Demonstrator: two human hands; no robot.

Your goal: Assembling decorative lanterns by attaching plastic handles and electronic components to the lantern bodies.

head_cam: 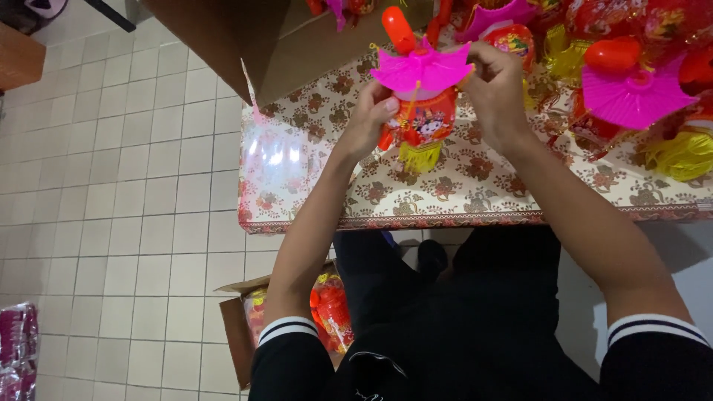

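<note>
Fingers of left hand point(369, 117) and right hand point(496, 89) both gripping pink-topped toy lantern point(422, 96) above patterned table point(460, 194)

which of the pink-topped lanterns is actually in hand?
The lantern at centre, held above the table between the left hand and right hand. The other pink-topped lantern lies untouched in the pile at right.

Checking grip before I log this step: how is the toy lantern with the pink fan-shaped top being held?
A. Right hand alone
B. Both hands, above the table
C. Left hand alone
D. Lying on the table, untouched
B: the left hand and right hand both grip the toy lantern, raised over the patterned table.
</note>
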